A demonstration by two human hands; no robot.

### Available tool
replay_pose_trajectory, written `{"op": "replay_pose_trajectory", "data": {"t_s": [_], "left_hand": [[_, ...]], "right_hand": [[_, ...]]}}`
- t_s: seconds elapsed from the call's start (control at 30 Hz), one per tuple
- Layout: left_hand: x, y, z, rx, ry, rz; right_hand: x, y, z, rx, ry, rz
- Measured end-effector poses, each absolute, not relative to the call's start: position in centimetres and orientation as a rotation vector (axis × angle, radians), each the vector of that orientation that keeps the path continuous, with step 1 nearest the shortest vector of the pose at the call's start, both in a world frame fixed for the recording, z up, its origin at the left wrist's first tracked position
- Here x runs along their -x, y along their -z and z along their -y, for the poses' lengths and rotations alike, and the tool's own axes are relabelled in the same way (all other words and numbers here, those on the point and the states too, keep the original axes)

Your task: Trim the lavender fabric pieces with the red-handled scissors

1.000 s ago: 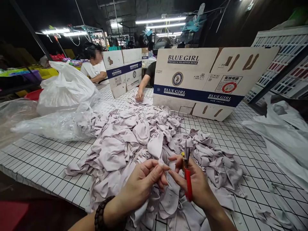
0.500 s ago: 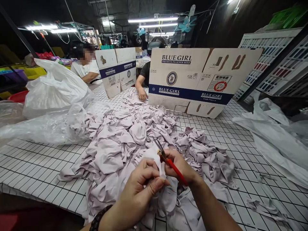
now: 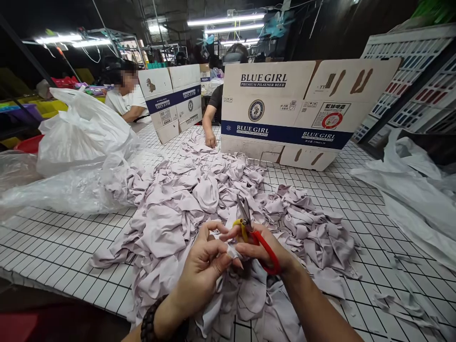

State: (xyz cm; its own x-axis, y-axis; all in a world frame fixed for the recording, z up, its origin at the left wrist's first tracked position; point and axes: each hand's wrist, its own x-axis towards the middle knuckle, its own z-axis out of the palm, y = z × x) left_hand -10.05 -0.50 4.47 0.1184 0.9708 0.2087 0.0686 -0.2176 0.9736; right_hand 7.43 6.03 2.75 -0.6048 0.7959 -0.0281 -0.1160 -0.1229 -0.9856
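A large heap of pale lilac fabric pieces [image 3: 167, 223] covers the middle of the table. Over its near side, my left hand [image 3: 208, 259] pinches a small bunched bit of white fabric [image 3: 233, 251] between thumb and fingers. My right hand [image 3: 265, 247] holds scissors [image 3: 272, 259] with red and yellow handles, the blades pointing up and away. Its thumb and finger reach to the same bit of fabric, close against my left fingertips. The scissor blades stand clear of the cloth in my fingers.
Cardboard panels [image 3: 285, 104] stand across the far side of the gridded table [image 3: 64, 247]. White plastic bags [image 3: 85, 128] lie at left, another bag [image 3: 413, 190] at right. Fabric scraps [image 3: 402, 304] lie at the near right. A person's hand [image 3: 211, 139] touches the heap's far end; another person [image 3: 124, 95] sits at left.
The fabric between my hands has come down and is bunched smaller at my fingertips. The scissors have turned more upright, and my right fingers have moved in to my left ones.
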Motion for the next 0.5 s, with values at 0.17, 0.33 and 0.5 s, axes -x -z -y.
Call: {"op": "replay_pose_trajectory", "data": {"t_s": [0.17, 0.33, 0.5], "left_hand": [[10.0, -4.7, 0.2, -1.357, -1.247, -0.915], [9.2, -3.9, 0.0, -1.129, -1.216, -0.759], [8.3, -3.4, -0.3, -1.201, -1.178, -0.814]], "right_hand": [[-7.4, -1.8, -5.5, 0.994, -1.669, 1.36], [-10.4, -2.2, -3.7, 1.072, -1.596, 1.482], [-12.7, -5.2, -0.7, 1.33, -1.19, 1.912]]}}
